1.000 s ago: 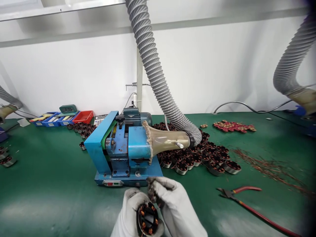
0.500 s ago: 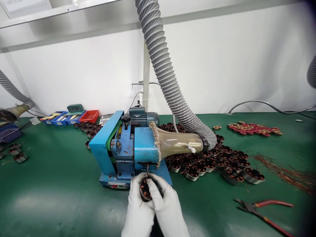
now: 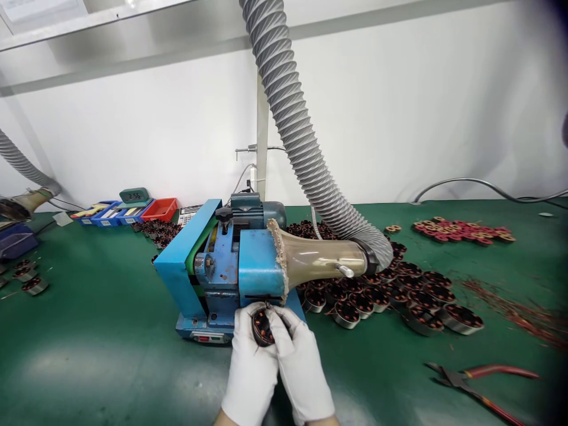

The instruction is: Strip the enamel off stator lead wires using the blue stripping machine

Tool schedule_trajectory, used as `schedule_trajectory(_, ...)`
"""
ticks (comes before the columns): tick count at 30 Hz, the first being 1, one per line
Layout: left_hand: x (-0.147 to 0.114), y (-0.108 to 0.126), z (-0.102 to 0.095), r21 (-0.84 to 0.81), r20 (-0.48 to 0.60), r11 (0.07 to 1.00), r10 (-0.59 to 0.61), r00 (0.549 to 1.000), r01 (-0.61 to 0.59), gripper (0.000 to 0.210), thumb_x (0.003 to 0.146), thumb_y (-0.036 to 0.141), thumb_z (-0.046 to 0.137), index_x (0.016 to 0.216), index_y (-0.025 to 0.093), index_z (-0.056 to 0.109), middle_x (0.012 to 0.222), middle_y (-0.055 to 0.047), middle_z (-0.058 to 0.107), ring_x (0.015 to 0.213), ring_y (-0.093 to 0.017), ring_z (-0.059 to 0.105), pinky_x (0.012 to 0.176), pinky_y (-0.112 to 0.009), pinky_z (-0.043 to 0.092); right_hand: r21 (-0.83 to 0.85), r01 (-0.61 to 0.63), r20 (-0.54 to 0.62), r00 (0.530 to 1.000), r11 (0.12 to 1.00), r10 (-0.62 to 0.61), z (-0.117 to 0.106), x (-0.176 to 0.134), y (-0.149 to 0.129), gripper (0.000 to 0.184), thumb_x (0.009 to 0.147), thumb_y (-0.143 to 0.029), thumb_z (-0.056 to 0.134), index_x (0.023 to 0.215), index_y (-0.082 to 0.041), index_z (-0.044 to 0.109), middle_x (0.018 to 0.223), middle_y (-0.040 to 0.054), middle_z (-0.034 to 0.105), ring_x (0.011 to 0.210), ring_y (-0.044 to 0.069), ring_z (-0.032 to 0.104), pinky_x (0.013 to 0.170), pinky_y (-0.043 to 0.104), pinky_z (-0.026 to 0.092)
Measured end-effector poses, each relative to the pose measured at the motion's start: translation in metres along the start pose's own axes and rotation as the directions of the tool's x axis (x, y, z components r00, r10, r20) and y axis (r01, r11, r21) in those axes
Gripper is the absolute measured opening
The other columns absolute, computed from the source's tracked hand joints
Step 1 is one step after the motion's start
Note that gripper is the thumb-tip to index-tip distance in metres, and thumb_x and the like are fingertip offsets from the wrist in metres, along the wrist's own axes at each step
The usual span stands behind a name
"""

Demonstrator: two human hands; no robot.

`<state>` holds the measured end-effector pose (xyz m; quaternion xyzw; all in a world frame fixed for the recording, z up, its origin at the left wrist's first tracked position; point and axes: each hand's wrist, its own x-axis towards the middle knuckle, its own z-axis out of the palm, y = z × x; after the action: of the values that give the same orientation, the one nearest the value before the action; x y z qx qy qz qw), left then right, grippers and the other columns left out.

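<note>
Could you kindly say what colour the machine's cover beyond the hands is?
The cover is bright blue; the head view shows it.

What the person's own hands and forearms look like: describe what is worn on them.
The left hand and right hand wear matching white gloves, with long cuffs covering the wrists. No markings can be made out. Bare forearm shows below the cuffs; no sleeve is visible.

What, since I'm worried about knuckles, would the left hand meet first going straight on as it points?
Probably the blue housing, just beyond the left hand and its coil ring, though depth is unclear.
</note>
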<state>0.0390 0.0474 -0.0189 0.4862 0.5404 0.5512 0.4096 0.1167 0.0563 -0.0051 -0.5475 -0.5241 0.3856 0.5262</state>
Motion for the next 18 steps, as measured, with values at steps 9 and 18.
schedule_trajectory(9,-0.039,-0.01,-0.02,0.198,0.019,0.895,0.404,0.914,-0.4,0.041,0.061,0.01,0.058,0.097,0.028,0.052,0.094,-0.001,0.053,0.085,-0.017,0.057,0.073,-0.026,0.047,0.006,0.16,0.143,0.977,0.987,-0.159,-0.027,-0.025,0.011,0.021,0.073,-0.036,0.059,0.061,-0.02,0.064,0.06,0.0018,0.063,0.059,0.016,0.058,0.056,0.024,0.045)
schedule_trajectory(18,-0.056,0.006,-0.031,0.274,0.027,0.916,0.296,0.955,-0.292,0.059,0.057,0.007,0.058,0.111,0.027,0.044,0.109,-0.005,0.051,0.088,-0.019,0.06,0.074,-0.029,0.052,0.608,-0.429,0.268,0.903,0.669,0.335,-0.028,-0.026,-0.026,0.037,0.049,-0.041,0.082,0.074,-0.017,0.07,0.063,0.0019,0.067,0.055,0.015,0.058,0.054,0.026,0.046)
